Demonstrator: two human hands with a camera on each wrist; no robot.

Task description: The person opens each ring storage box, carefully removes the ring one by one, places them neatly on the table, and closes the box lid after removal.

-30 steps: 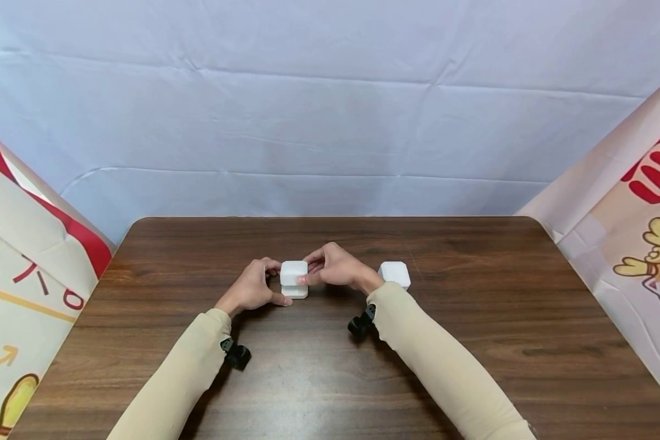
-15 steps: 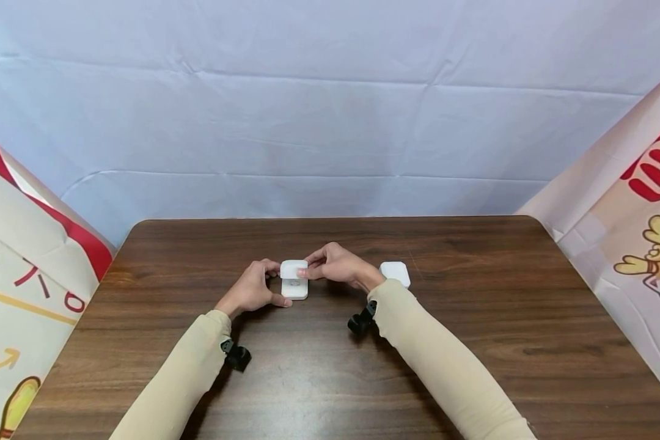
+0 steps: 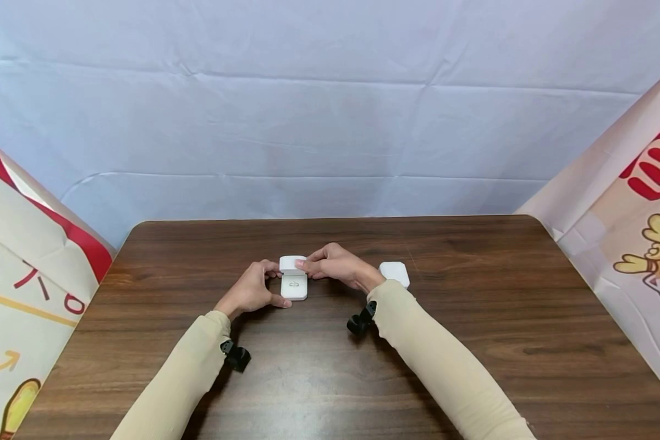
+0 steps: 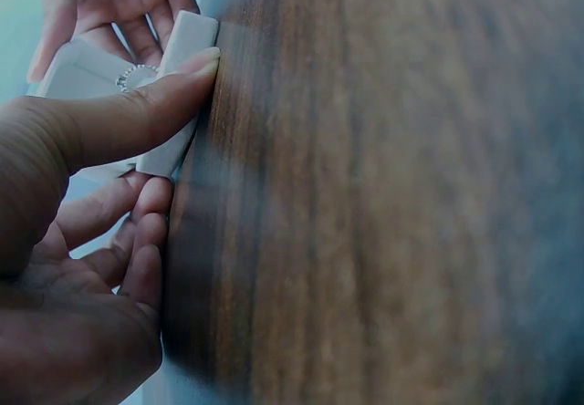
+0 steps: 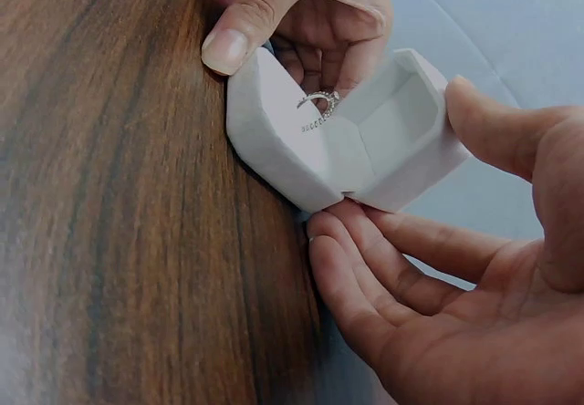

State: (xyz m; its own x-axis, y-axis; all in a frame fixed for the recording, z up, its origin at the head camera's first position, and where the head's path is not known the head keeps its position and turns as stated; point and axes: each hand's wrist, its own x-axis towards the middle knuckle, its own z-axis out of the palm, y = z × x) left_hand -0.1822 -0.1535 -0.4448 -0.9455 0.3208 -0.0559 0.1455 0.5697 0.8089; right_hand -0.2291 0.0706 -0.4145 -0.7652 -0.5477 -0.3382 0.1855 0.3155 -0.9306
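Note:
A small white ring box [image 3: 294, 293] stands on the table with its lid [image 5: 412, 124] swung up and back. In the right wrist view a ring [image 5: 317, 111] set with small clear stones sits upright in the white padding. My left hand [image 3: 251, 286] grips the base of the box, thumb at the front edge and fingers at the back left. With thumb and fingers my right hand [image 3: 337, 267] pinches the lid from the right side. Part of the lid lies behind my right thumb in the head view.
A second white piece [image 3: 395, 272], square with rounded corners, lies to the right, close behind my right wrist. The dark wooden table [image 3: 473, 293] reaches back to a pale cloth [image 3: 330, 140]. Small black cameras [image 3: 236, 355] are strapped to both wrists.
The lid of the ring box has turned up and backward under my right hand, and the ring inside has come into view. My left hand has stayed on the base.

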